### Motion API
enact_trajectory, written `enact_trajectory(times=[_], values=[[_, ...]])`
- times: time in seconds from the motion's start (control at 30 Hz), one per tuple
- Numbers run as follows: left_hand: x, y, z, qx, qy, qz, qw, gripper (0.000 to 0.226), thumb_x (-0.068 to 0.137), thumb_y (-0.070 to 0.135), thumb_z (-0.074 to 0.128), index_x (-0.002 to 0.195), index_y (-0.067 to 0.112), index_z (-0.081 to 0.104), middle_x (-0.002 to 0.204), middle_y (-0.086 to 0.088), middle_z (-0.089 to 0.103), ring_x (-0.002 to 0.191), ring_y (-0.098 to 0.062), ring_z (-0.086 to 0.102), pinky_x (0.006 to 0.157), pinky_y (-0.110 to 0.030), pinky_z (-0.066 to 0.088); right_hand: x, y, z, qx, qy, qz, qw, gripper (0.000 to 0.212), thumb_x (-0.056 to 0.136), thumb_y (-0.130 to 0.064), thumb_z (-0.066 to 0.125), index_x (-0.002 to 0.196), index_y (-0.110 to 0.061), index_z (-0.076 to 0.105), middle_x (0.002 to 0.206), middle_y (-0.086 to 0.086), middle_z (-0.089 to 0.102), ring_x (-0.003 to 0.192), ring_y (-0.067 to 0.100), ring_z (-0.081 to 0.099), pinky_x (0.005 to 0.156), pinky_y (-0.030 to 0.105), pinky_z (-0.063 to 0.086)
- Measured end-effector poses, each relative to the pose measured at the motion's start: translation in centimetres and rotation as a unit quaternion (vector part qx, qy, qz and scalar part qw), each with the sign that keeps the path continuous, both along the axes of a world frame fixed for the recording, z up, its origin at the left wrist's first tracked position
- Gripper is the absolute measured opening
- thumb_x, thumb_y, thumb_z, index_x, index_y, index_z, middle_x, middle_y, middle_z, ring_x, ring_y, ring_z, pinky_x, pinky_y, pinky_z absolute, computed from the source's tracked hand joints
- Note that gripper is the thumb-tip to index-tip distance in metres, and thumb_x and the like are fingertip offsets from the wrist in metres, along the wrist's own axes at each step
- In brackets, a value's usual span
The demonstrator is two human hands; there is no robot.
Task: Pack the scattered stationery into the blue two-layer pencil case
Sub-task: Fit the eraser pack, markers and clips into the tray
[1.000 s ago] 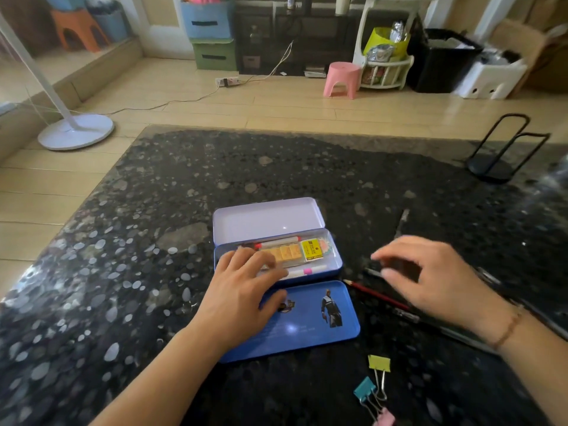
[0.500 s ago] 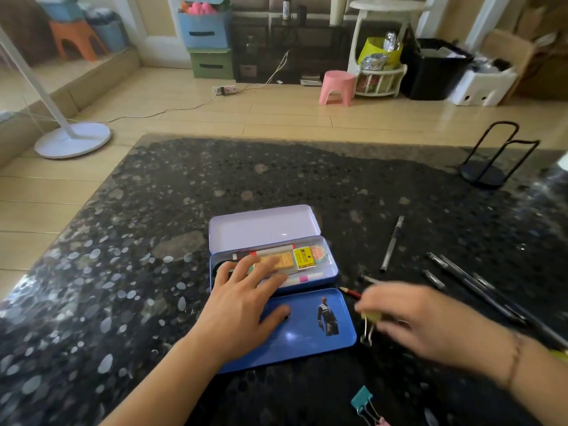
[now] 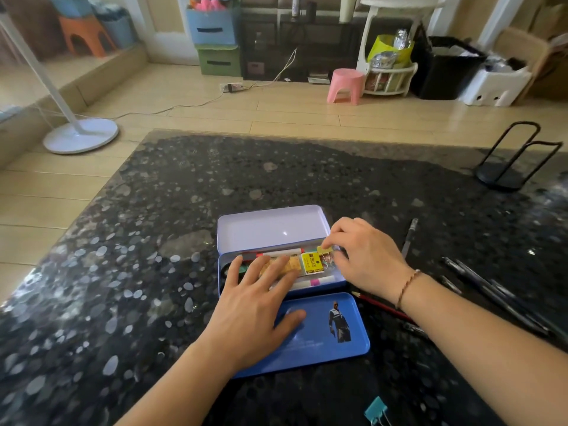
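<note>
1. Blue painted tin makes up the two-layer pencil case (image 3: 278,290), which lies opened out near the front middle of the black speckled stone table (image 3: 153,272): a pale lilac inner panel (image 3: 272,229) tilts up at the back, the filled tray sits in the middle, and the flat blue lid (image 3: 322,336), printed with a small standing figure, lies nearest the person.
2. Inside the tray are a yellow soft eraser in its paper sleeve (image 3: 312,262), a tan block partly hidden under fingers, a white pen with a red band along the back wall (image 3: 284,252), and a white stick with a pink band along the front wall (image 3: 313,282).
3. Left hand (image 3: 255,315) lies flat and spread, fingers over the tray's left half and thumb resting on the lid; it grips nothing.
4. Right hand (image 3: 365,259) hovers over the tray's right end, fingertips pinched on a small yellow binder clip (image 3: 324,250) whose wire handles hang down into the tray. A thin braided bracelet (image 3: 405,287) circles that wrist.
5. Loose on the glossy stone to the right: a red pencil (image 3: 381,305) beside the lid, partly under the right forearm, a slim grey pen (image 3: 410,236), and several dark pens (image 3: 491,290).
6. At the near edge lies a teal binder clip (image 3: 375,410); a black wire stand (image 3: 507,167) sits at the far right.
</note>
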State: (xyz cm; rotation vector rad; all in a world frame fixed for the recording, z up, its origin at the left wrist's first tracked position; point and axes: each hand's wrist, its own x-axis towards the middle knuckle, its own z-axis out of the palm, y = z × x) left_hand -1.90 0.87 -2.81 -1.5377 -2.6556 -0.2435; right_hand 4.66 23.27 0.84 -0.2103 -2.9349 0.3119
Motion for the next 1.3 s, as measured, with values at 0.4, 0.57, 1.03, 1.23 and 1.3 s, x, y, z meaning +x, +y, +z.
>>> enact_trajectory(times=[0.4,0.57,1.03,1.23,1.3], values=[[0.3,0.5,-0.1,-0.02,0.005,0.009,1.0,0.066,0.089,0.07,0.029,0.142,0.032,0.038,0.148,0.006,0.041,0.138,-0.026,0.034,0.112,-0.058,0.025,0.3,0.2,-1.5,-0.045,-0.033,-0.086,0.995,0.03,0.09,-0.048,0.057,0.115,-0.035,0.064,0.115,-0.011,0.055,0.106,0.011,0.043,0.074,0.025,0.043],[0.2,0.4,0.1,-0.007,-0.006,0.002,1.0,0.061,0.091,0.066,0.032,0.142,0.033,0.037,0.148,0.006,0.04,0.138,-0.025,0.033,0.113,-0.056,0.023,0.9,0.3,-1.6,-0.053,-0.015,-0.081,0.995,0.032,0.092,-0.047,0.053,0.119,-0.035,0.063,0.111,-0.011,0.065,0.101,0.011,0.048,0.072,0.028,0.043],[1.2,1.0,0.2,0.107,0.014,-0.019,0.994,0.036,0.086,0.038,0.053,0.116,0.022,0.063,0.119,0.004,0.061,0.108,-0.025,0.055,0.092,-0.041,0.042,8.7,1.3,-0.2,-0.022,0.046,-0.064,0.997,0.031,0.083,-0.039,0.058,0.109,-0.026,0.068,0.111,-0.01,0.066,0.104,0.018,0.052,0.088,0.042,0.051],[1.4,1.0,-0.1,-0.001,0.01,0.025,1.0,0.068,0.088,0.064,0.034,0.142,0.023,0.041,0.146,0.003,0.045,0.136,-0.027,0.037,0.11,-0.051,0.027,4.1,-1.7,0.8,0.045,-0.111,0.013,0.993,0.066,0.093,-0.06,0.035,0.148,-0.024,0.029,0.155,-0.009,0.028,0.146,0.019,0.01,0.115,0.044,0.022],[1.3,1.0,-0.2,-0.001,0.012,0.024,1.0,0.068,0.088,0.065,0.035,0.141,0.023,0.043,0.145,0.002,0.046,0.135,-0.028,0.038,0.109,-0.052,0.027,3.0,-2.3,0.4,0.061,-0.149,0.008,0.987,0.069,0.094,-0.062,0.029,0.15,-0.022,0.023,0.158,-0.007,0.02,0.147,0.02,0.001,0.117,0.048,0.015]])
